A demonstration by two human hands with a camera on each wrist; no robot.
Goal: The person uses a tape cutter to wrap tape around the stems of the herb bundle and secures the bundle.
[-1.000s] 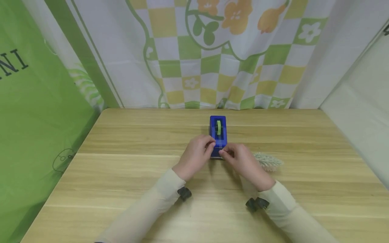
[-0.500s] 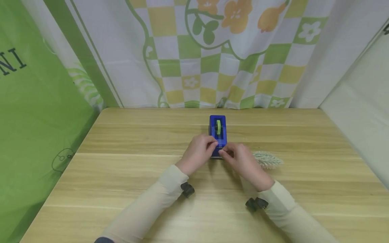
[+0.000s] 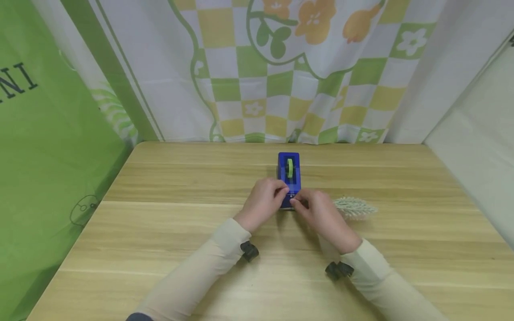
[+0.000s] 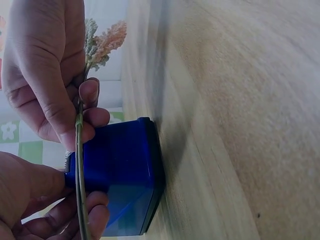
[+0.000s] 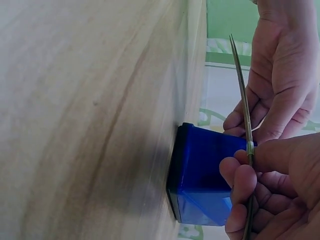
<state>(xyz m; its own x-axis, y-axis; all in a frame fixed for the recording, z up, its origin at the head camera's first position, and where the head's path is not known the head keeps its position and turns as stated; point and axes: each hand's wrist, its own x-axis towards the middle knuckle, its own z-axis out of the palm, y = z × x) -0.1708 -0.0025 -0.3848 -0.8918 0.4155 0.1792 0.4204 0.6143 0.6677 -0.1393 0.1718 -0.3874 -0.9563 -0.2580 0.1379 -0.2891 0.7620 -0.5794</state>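
A blue tape dispenser [image 3: 296, 180] with a yellow-green tape roll [image 3: 290, 168] stands beyond both hands. My right hand [image 3: 325, 218] pinches the thin stems [image 4: 80, 172] of a flower sprig, whose pale green and pink heads [image 4: 106, 42] stick out to the right. A shiny band of tape [image 5: 250, 148] circles the stems at the right fingertips. At the dispenser's front edge, my left hand [image 3: 261, 198] has thumb and forefinger pinched together, seemingly on the clear tape, though the strip is hard to see. The stems' bare ends reach left, in front of the left fingers.
The wooden table [image 3: 180, 249] spreads around the dispenser. A patterned curtain [image 3: 281, 89] hangs along its back edge, a green cloth [image 3: 60, 147] at the left and a pale sheet [image 3: 482, 133] at the right. Both wrists wear small black cameras.
The left hand has shifted slightly right, closer to the right hand at the dispenser's front. The right hand and dispenser have stayed about where they were; the flower heads have tilted up slightly.
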